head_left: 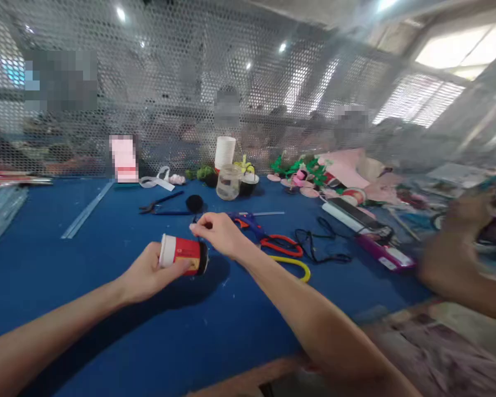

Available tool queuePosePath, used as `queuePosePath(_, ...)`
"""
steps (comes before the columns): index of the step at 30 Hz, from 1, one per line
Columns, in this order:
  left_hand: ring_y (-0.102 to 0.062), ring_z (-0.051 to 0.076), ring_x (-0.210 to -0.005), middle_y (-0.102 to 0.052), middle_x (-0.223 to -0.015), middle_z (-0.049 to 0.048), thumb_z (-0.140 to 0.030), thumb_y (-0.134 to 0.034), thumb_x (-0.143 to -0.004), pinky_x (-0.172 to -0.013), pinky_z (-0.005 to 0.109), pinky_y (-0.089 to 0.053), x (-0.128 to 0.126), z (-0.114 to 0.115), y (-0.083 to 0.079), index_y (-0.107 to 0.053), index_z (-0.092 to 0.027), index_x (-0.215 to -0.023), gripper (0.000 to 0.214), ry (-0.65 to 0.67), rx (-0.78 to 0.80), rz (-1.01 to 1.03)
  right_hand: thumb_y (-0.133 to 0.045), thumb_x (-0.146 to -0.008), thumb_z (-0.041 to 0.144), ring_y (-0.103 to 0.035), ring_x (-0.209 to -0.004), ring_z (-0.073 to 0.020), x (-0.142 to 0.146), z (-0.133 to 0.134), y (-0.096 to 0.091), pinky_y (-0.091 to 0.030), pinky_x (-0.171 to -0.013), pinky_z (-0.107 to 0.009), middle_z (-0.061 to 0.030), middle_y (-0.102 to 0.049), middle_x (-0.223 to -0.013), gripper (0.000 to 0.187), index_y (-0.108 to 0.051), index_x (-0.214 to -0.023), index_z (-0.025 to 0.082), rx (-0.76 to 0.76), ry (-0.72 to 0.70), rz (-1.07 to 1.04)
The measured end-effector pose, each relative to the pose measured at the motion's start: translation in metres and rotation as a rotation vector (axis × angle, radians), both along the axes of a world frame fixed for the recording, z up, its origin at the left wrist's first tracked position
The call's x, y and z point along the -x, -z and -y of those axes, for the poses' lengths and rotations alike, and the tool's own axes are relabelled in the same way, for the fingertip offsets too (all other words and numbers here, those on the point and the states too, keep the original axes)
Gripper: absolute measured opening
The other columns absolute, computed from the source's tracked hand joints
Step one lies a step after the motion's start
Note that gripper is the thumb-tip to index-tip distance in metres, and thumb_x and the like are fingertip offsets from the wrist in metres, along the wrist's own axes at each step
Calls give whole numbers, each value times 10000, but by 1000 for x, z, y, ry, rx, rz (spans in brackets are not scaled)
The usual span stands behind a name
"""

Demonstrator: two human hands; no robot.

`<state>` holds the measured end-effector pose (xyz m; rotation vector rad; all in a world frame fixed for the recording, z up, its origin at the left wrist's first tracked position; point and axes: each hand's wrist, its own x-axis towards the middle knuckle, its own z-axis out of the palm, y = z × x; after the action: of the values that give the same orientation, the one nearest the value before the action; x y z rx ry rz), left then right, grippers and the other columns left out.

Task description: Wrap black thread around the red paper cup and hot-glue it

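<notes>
In my left hand (pixel 149 273) lies a red and white paper cup (pixel 184 249), tilted on its side, its white rim to the left. Something black wraps the cup's right end. My right hand (pixel 221 231) is pinched just above that end; a thin dark strand seems to show at the fingertips, too small to make out surely. Just behind the fingers sits a black yarn ball (pixel 194 203). Blue-handled pliers (pixel 161 210) lie left of it. Scissors with red and blue handles (pixel 281 244) are partly covered by my right forearm.
A clear plastic jar (pixel 228 183) and stacked paper cups (pixel 225 153) stand at the back by the perforated metal screen (pixel 161 110). Black cord (pixel 324 242), a purple box (pixel 386 253) and pink and green craft pieces (pixel 301 173) lie rightward. Another person's arm (pixel 458 259) reaches in at right.
</notes>
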<state>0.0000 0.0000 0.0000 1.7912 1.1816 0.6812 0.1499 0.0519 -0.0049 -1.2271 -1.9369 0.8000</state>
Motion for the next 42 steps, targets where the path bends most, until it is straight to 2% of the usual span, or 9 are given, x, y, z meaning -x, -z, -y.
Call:
queuePosePath(6, -265, 54, -428, -344, -462, -59, -324, -506, -653, -385, 178, -224, 4, -1, 6, -477, -133, -574, 209, 9, -39, 9, -514, -705, 260, -442, -514, -76, -1, 0, 1, -333, -508, -201, 1, -536, -556, 189, -540, -576, 124, 58, -18, -21)
queuePosePath(15, -256, 49, -422, -328, -464, -57, -310, -503, -661, -376, 170, -224, 6, -1, 7, -443, -142, -549, 211, 20, -95, 8, -524, -696, 279, -412, -476, -65, 1, 0, 6, -320, -473, -202, 9, -517, -549, 189, -532, -582, 128, 141, -33, -82)
queuePosePath(22, -262, 52, -423, -335, -468, -53, -275, -484, -680, -373, 172, -228, 6, 0, 3, -434, -147, -547, 190, 59, -158, 12, -524, -704, 292, -345, -387, -34, 1, 2, 2, -258, -377, -183, 27, -498, -534, 193, -529, -590, 137, 199, -28, -92)
queuePosePath(27, -264, 51, -408, -336, -450, -55, -263, -494, -668, -365, 172, -228, 4, 0, 2, -435, -151, -530, 187, 53, -176, 22, -496, -724, 349, -252, -286, -16, 0, 3, 1, -166, -298, -184, 53, -435, -479, 220, -530, -624, 155, 284, -31, -50)
queuePosePath(36, -273, 45, -398, -367, -433, -57, -281, -559, -612, -361, 169, -230, 7, 0, 4, -496, -136, -541, 173, -35, -85, 106, -523, -703, 319, -316, -375, -36, 1, -5, 10, -228, -371, -178, 44, -431, -468, 209, -530, -584, 147, 288, -55, -157)
queuePosePath(39, -300, 42, -386, -414, -421, -53, -275, -589, -592, -365, 167, -251, 7, -1, 4, -544, -129, -551, 159, -63, -25, 196, -506, -704, 327, -285, -350, -35, 3, -4, 11, -204, -352, -179, 57, -401, -444, 222, -498, -568, 151, 350, -46, -128)
queuePosePath(42, -375, 52, -397, -501, -446, -31, -273, -624, -561, -386, 167, -301, 6, -4, 4, -588, -123, -568, 154, -138, 64, 338, -487, -712, 312, -273, -341, -41, 3, -5, 12, -210, -355, -186, 66, -374, -413, 223, -482, -551, 156, 280, 2, -14)
